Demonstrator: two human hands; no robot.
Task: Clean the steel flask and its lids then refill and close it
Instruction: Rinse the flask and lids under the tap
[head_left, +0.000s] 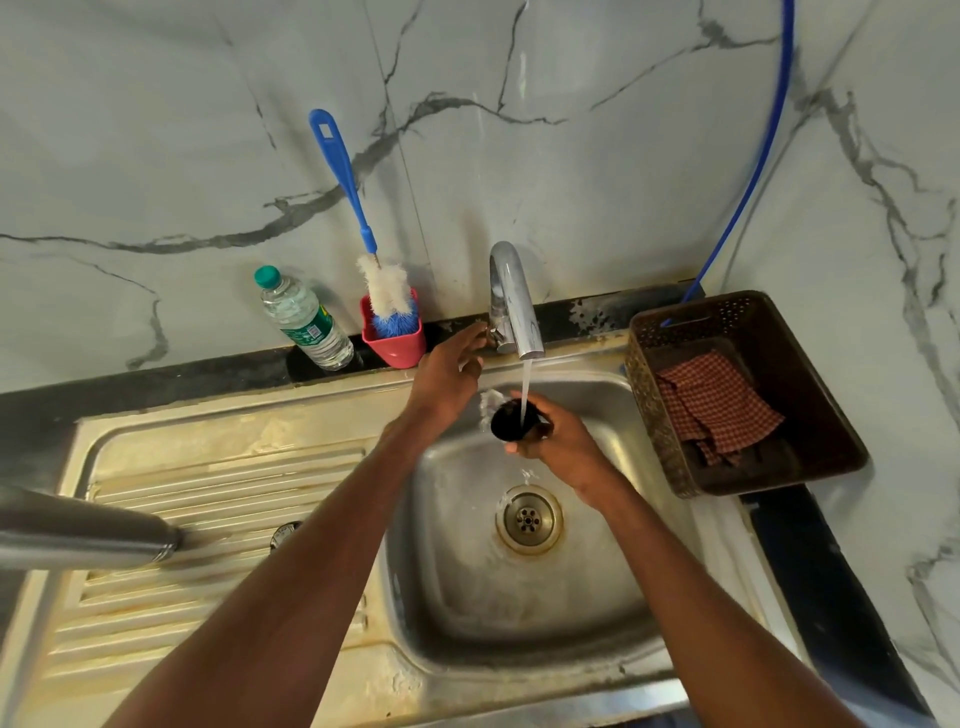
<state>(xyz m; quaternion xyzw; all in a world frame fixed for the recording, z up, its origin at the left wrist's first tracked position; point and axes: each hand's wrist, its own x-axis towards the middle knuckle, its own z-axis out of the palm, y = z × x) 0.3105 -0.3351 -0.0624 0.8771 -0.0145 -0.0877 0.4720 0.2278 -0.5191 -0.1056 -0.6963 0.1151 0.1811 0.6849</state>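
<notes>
Head view, lid (511, 423) in right-hand fingers (537, 413), under tap (514, 306)

Flask (88, 530) on drainboard (218, 519) left of basin (519, 597); basket (748, 395) right; tap (511, 301) behind.

Soft, even light; mild glare on the tap (511, 301) and wall (571, 130), wide-angle bending at edges, flask (78, 530) near left edge blurred
</notes>
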